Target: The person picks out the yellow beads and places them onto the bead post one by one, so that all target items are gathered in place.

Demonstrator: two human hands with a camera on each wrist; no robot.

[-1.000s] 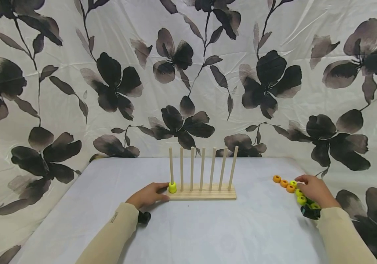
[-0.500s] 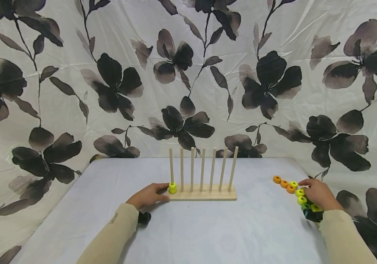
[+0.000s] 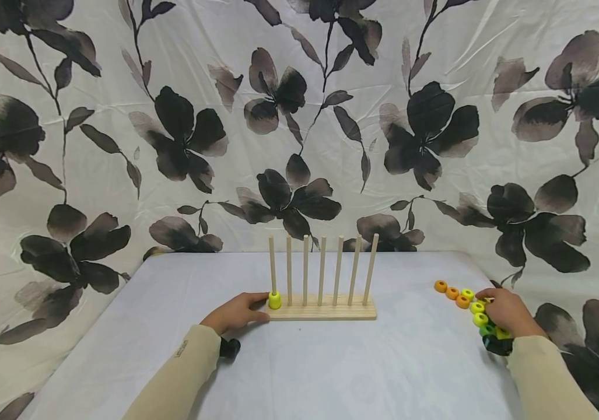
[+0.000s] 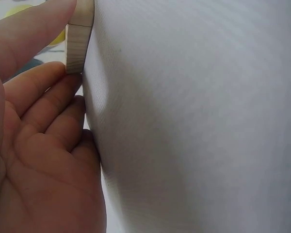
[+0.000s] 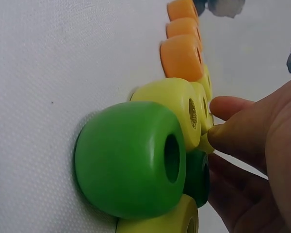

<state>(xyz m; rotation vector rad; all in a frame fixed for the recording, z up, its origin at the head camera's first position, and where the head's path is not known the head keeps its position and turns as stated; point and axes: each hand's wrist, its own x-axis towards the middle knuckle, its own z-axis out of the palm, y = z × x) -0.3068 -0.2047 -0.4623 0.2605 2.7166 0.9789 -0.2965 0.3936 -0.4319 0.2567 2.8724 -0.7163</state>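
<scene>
Floral cloth (image 3: pixel 351 76): behind the pegboard. White table (image 3: pixel 330 373): beneath it. Pegboard (image 3: pixel 325 315): seven pegs (image 3: pixel 322 270). Left hand (image 3: pixel 233 313): gripping pegboard's left end. Right hand (image 3: pixel 506 309): well right of pegboard, fingertips among yellow beads (image 3: pixel 480 319); whether pinching one, cannot tell; it partly blocks them overhead. Orange beads (image 3: pixel 462 302), three: right of pegboard. Yellow piece (image 3: pixel 275 300): pegboard's leftmost peg. Right wrist view alone clearly shows a dark green bead (image 5: pixel 199 177) beside a green bead (image 5: pixel 131 160).

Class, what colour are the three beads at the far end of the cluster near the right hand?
Orange; those three beads show best in the right wrist view.
</scene>
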